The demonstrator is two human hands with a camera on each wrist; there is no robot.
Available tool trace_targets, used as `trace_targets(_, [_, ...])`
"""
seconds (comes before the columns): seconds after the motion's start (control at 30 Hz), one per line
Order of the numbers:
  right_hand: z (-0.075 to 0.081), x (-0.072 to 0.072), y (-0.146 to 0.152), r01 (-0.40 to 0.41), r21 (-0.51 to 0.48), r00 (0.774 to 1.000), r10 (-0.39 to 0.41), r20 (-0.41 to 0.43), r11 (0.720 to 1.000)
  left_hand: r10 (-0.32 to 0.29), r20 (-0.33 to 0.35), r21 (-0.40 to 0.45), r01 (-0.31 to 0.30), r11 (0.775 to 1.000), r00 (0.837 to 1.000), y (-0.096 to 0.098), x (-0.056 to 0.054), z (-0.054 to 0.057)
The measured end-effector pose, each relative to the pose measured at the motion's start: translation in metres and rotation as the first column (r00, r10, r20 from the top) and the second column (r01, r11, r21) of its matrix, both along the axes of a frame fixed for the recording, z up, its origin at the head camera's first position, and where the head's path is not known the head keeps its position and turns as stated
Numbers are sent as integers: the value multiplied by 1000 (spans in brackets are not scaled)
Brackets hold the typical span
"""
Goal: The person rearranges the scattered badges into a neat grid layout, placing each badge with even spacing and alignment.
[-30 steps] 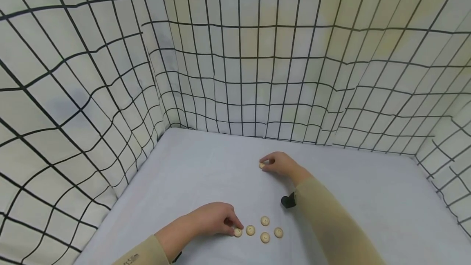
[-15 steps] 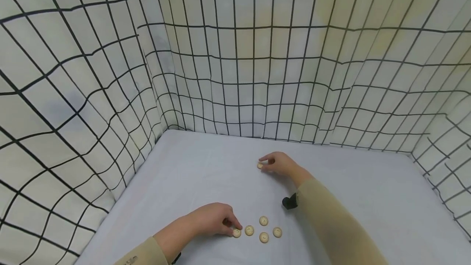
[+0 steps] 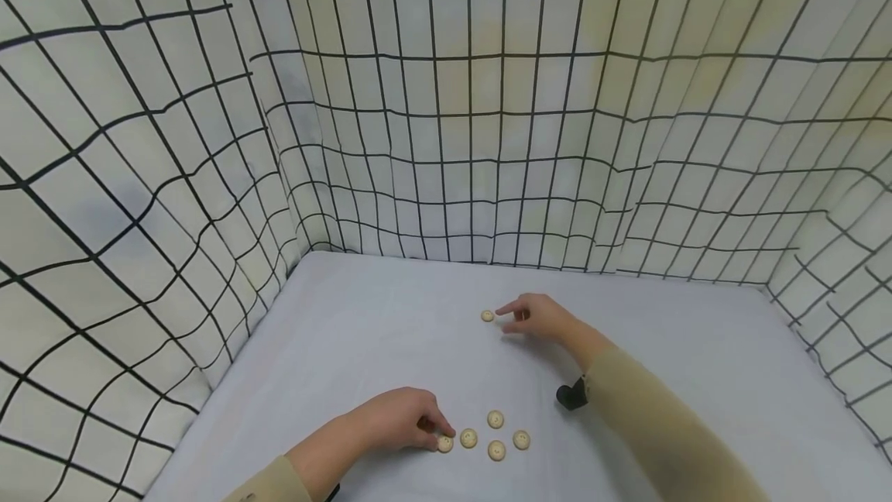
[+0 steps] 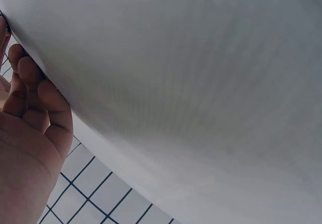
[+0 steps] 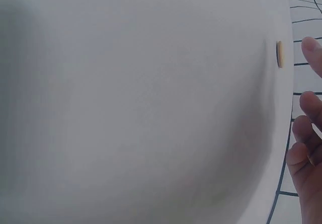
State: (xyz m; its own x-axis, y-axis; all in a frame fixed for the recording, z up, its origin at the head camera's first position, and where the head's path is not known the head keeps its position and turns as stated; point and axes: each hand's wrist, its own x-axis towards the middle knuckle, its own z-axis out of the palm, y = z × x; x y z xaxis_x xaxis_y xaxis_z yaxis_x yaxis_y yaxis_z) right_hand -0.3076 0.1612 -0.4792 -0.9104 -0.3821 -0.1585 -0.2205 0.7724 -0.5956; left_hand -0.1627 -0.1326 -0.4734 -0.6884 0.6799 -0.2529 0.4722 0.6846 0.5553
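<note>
My left hand [image 3: 400, 418] rests low on the white cloth in the head view, pinching a pale round button [image 3: 445, 444] between thumb and forefinger. In the left wrist view its other fingers [image 4: 55, 103] are curled against the cloth, and that button is hidden. Farther back, my right hand [image 3: 543, 318] has thumb and forefinger parted, just right of a single button [image 3: 487, 316] lying flat. The right wrist view shows this button edge-on, apart from the fingertips [image 5: 310, 47].
Loose buttons lie right of my left hand: one nearest it [image 3: 468, 438], a back one [image 3: 495, 419], a front one [image 3: 496, 451] and a right one [image 3: 521, 440]. White walls with a black grid [image 3: 446, 138] enclose the cloth-covered surface [image 3: 390, 316].
My right hand has let go of the far button and drawn back to the right, leaving it on the cloth. The left hand keeps its place at its button. The head view has shifted slightly.
</note>
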Motion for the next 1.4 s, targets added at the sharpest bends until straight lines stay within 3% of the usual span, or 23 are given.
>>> trace_targets(0.23, [4, 15, 8, -100, 11, 994, 100, -40, 995, 21, 2, -13, -21, 1000, 1000, 0, 1, -3])
trace_targets(0.7, [3, 60, 26, -284, 50, 957, 286, -53, 958, 23, 7, -5, -23, 1000, 1000, 1, 2, -2])
trace_targets(1.13, [3, 101, 37, -385, -3, 923, 385, -14, 923, 14, -8, 7, -14, 1000, 1000, 1, 2, 1])
trace_targets(1.4, [-3, 119, 43, -442, -14, 897, 442, -28, 897, 14, 1, -2, -14, 1000, 1000, 3, 1, 1])
